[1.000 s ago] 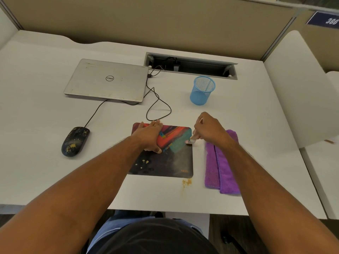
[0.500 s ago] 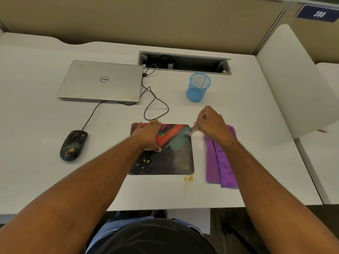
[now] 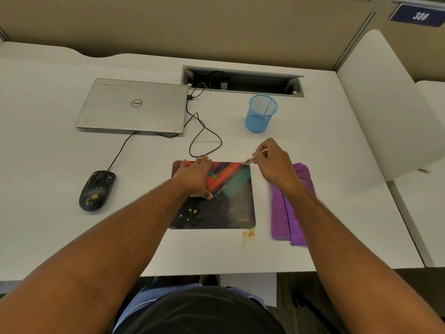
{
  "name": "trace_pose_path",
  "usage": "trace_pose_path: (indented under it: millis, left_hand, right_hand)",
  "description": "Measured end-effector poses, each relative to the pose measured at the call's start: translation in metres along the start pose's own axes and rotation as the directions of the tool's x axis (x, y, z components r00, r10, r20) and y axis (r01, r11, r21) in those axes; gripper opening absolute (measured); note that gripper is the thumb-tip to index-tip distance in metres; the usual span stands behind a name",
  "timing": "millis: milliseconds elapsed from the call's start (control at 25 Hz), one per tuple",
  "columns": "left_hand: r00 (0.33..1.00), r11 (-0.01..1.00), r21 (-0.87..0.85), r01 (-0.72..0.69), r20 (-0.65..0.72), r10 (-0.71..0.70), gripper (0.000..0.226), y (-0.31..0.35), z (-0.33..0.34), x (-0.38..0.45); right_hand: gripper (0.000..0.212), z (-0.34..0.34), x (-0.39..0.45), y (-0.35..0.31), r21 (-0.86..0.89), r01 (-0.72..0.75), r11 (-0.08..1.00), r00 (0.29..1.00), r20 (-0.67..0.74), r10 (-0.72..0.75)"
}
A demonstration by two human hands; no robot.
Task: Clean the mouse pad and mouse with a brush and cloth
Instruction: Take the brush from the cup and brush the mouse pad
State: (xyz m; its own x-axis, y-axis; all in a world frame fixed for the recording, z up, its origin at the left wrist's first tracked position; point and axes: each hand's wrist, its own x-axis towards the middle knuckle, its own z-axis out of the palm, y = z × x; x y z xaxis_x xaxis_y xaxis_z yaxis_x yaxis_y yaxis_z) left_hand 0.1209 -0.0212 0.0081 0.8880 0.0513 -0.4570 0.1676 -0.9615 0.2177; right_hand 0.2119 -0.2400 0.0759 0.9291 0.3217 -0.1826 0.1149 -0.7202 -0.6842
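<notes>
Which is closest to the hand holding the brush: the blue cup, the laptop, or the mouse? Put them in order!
From the right hand:
1. Blue cup, just behind it.
2. Laptop, far back on the left.
3. Mouse, out at the left, past the pad.
The laptop's near corner is clearly closer than the mouse.

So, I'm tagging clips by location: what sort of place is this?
Probably an office cubicle: a white desk with a cable port, beige partition walls carrying a number plate, and a closed laptop.
</notes>
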Motion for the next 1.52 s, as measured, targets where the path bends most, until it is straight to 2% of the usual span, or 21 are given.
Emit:
trace_pose_path:
  millis: [40,160,240,360,400,520,600,640,760,800,840,960,1000,1040,1120,1160,1200,1360,1400,1520]
  left_hand:
    - [1.0,1.0,0.003,0.002,-0.001,-0.002,0.123,0.0,0.0,0.0]
    - [1.0,1.0,0.0,0.004,0.0,-0.004,0.123,0.0,0.0,0.001]
    - [1.0,1.0,0.004,0.005,0.001,-0.005,0.123,0.0,0.0,0.0]
    - [1.0,1.0,-0.008,0.007,0.001,-0.007,0.123,0.0,0.001,0.0]
    - [1.0,1.0,-0.007,0.008,0.001,-0.008,0.123,0.0,0.0,0.0]
    - [1.0,1.0,-0.005,0.007,0.003,-0.007,0.124,0.0,0.0,0.0]
    - [1.0,1.0,0.007,0.005,-0.001,-0.005,0.124,0.0,0.0,0.0]
    - [1.0,1.0,0.01,0.006,0.0,-0.006,0.124,0.0,0.0,0.0]
    - [1.0,1.0,-0.001,0.009,0.001,-0.009,0.124,0.001,0.0,-0.001]
    - [1.0,1.0,-0.003,0.01,0.001,-0.01,0.124,0.001,-0.001,-0.001]
    - [1.0,1.0,-0.004,0.011,0.002,-0.011,0.124,0.001,-0.001,-0.001]
    - [1.0,1.0,-0.01,0.013,0.002,-0.013,0.123,0.002,-0.002,-0.002]
    - [1.0,1.0,-0.007,0.013,0.005,-0.013,0.123,0.002,-0.002,-0.003]
    - [1.0,1.0,-0.007,0.011,0.006,-0.011,0.123,0.002,-0.002,-0.003]
    - [1.0,1.0,-0.014,0.008,0.001,-0.008,0.122,0.002,-0.002,-0.004]
    - [1.0,1.0,-0.013,0.008,0.0,-0.008,0.122,0.002,-0.002,-0.004]
    - [1.0,1.0,-0.011,0.009,-0.001,-0.009,0.123,0.002,-0.003,-0.004]
    - [1.0,1.0,-0.016,0.011,-0.003,-0.011,0.123,0.002,-0.003,-0.003]
    - [1.0,1.0,-0.013,0.012,-0.002,-0.012,0.123,0.002,-0.003,-0.003]
    - [1.0,1.0,-0.023,0.006,-0.004,-0.006,0.123,0.001,-0.001,-0.003]
  right_hand:
    - [0.006,0.004,-0.002,0.002,-0.053,0.009,0.999,1.0,0.021,-0.007]
    - [0.004,0.004,-0.001,0.004,-0.216,0.002,0.976,0.979,0.201,0.042]
    - [0.003,-0.001,0.004,0.002,-0.159,-0.011,0.987,0.976,0.213,0.045]
    - [0.003,0.0,0.003,0.001,0.017,-0.004,1.0,1.0,0.012,0.004]
    - [0.004,0.003,0.001,0.002,0.013,0.002,1.0,1.0,0.0,-0.002]
    - [0.005,0.009,-0.004,0.006,-0.081,-0.017,0.997,0.991,0.133,0.028]
    - [0.006,0.004,0.001,0.005,-0.067,-0.022,0.997,0.973,0.228,0.037]
    - [0.006,0.002,0.002,0.004,-0.039,-0.015,0.999,0.976,0.216,0.023]
    - [0.008,0.006,0.001,0.003,0.106,0.0,0.994,1.0,-0.015,0.002]
    - [0.006,0.009,-0.001,0.004,0.11,-0.003,0.994,0.999,-0.035,0.007]
    - [0.004,0.013,-0.002,0.006,0.075,-0.012,0.997,1.0,-0.004,0.012]
    - [0.005,0.013,0.003,0.007,-0.088,-0.025,0.996,0.971,0.236,0.045]
    - [0.006,0.011,0.005,0.005,-0.099,-0.013,0.995,0.963,0.266,0.039]
    - [0.006,0.009,0.006,0.003,-0.082,-0.004,0.997,0.974,0.226,0.023]
    - [0.006,0.007,0.004,-0.001,0.024,0.001,1.0,1.0,0.022,-0.001]
    - [0.005,0.008,0.002,-0.002,0.062,0.004,0.998,0.999,-0.038,-0.001]
    - [0.004,0.01,0.0,-0.001,0.054,0.005,0.999,0.999,-0.033,-0.003]
    - [0.008,0.011,-0.003,0.0,-0.122,0.011,0.992,0.966,0.256,0.021]
    - [0.009,0.01,-0.002,-0.002,-0.118,0.023,0.993,0.97,0.243,0.006]
    - [0.006,0.011,-0.002,-0.007,0.061,0.009,0.998,0.999,-0.047,-0.006]
